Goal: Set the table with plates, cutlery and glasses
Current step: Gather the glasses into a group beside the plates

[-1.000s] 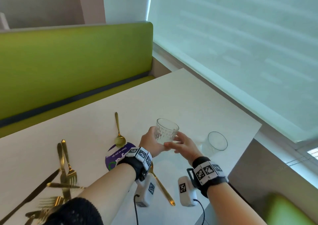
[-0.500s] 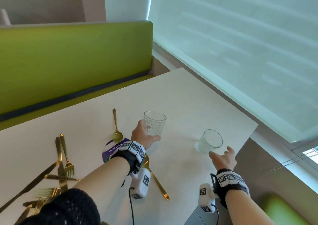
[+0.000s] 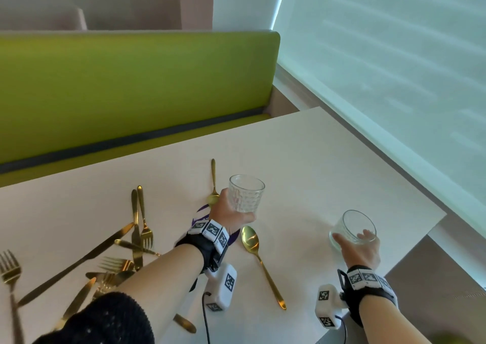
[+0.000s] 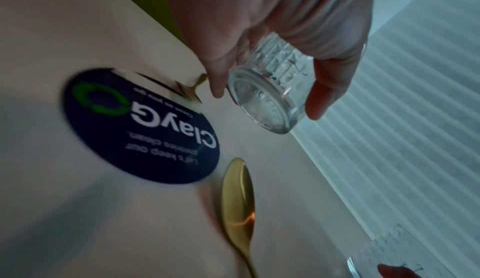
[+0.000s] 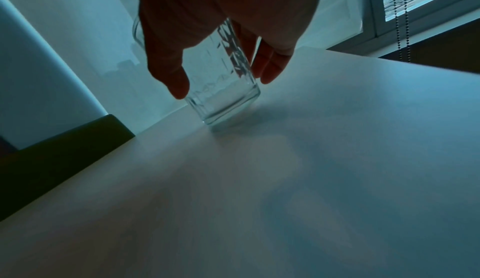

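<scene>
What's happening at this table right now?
A person is setting out glasses. The left hand holds one patterned glass lifted above the white table, over a round sticker. The right hand grips a second glass, tilted, near the table's right edge. Gold forks, knives and spoons lie scattered; no plates are visible.
</scene>
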Available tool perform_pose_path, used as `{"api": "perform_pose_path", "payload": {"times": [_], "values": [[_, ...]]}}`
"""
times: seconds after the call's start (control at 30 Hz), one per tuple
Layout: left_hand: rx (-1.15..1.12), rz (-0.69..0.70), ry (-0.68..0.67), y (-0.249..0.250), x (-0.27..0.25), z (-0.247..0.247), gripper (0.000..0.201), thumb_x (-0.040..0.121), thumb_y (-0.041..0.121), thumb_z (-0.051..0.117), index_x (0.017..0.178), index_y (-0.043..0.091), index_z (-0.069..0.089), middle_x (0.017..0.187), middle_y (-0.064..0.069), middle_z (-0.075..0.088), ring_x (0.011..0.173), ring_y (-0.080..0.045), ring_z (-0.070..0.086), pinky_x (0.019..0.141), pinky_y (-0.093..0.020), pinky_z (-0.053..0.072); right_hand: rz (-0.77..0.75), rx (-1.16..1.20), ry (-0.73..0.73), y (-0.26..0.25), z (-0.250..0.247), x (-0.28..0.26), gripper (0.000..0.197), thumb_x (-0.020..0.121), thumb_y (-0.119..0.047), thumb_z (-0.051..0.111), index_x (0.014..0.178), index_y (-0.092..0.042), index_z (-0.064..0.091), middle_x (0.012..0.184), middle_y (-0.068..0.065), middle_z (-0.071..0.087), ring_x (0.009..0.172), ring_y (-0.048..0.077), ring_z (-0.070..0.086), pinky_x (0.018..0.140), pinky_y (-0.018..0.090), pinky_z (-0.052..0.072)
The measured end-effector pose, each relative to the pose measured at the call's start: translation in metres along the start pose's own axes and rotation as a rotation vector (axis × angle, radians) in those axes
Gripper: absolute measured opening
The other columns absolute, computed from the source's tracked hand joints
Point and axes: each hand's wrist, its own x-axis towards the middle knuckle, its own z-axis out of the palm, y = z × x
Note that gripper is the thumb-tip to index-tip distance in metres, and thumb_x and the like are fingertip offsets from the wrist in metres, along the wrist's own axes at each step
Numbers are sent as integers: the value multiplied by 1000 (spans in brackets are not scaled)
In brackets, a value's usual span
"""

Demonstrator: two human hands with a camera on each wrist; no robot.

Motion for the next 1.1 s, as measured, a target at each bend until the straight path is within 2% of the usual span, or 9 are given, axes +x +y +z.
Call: {"api": "perform_pose_path", "payload": {"times": [0.07, 0.2, 0.3, 0.4, 0.43, 0.53, 0.7, 0.97, 1.1], "values": [[-4, 14, 13, -5, -10, -13, 67, 69, 16, 78, 126, 12, 43, 110, 3, 56, 97, -15, 52, 68, -14, 40, -45, 5, -9, -6, 3, -16, 74, 67, -25, 83, 129, -13, 44, 126, 7, 59, 119, 29, 54, 103, 38, 38], [-16, 44, 38, -20, -37, -44, 67, 67, 22, 79, 125, 16, 46, 117, 3, 59, 100, -16, 54, 79, -23, 39, -161, 30, -60, -21, 11, -66, 70, 64, -22, 84, 124, -15, 48, 120, 7, 61, 115, 28, 55, 101, 39, 41], [-25, 71, 51, -39, -64, -73, 63, 63, 23, 81, 116, 19, 48, 102, 10, 58, 93, -10, 54, 73, -21, 45, -253, 42, -129, -32, 19, -120, 71, 63, -23, 85, 123, -16, 49, 119, 4, 61, 113, 26, 56, 101, 38, 43], [-45, 97, 51, -68, -98, -111, 67, 56, 27, 84, 113, 18, 50, 107, 9, 63, 94, -9, 60, 67, -17, 50, -332, 45, -243, -36, 27, -188, 71, 63, -21, 85, 125, -17, 49, 117, 1, 61, 112, 22, 57, 100, 34, 43], [-54, 97, 67, -79, -113, -125, 70, 56, 25, 85, 117, 17, 49, 110, 8, 62, 98, -11, 59, 69, -16, 49, -352, 48, -283, -36, 30, -211, 71, 63, -21, 85, 125, -18, 50, 115, 1, 61, 111, 22, 57, 98, 32, 43], [-55, 81, 110, -116, -158, -165, 85, 57, 24, 86, 130, 15, 44, 125, 1, 59, 114, -20, 57, 92, -27, 48, -418, 7, -408, -29, 39, -285, 72, 61, -22, 87, 124, -18, 52, 111, 0, 62, 107, 21, 58, 94, 31, 44], [-55, 28, 190, -189, -225, -229, 80, 60, 23, 86, 127, 15, 44, 128, -2, 58, 111, -20, 56, 84, -21, 40, -484, -80, -593, -11, 64, -397, 69, 57, -22, 88, 118, -16, 54, 108, 1, 62, 102, 20, 58, 88, 29, 47], [-8, -91, 358, -281, -292, -317, 88, 61, 20, 87, 134, 11, 39, 135, -6, 52, 123, -23, 51, 94, -23, 40, -533, -237, -802, 2, 110, -532, 72, 59, -25, 87, 122, -14, 52, 116, 4, 60, 109, 21, 57, 88, 26, 44], [59, -134, 435, -316, -314, -351, 91, 57, 21, 88, 135, 10, 42, 136, -10, 44, 124, -24, 47, 100, -26, 40, -545, -285, -896, 5, 131, -579, 78, 57, -27, 87, 125, -17, 50, 121, 4, 57, 107, 22, 58, 87, 36, 54]]}}
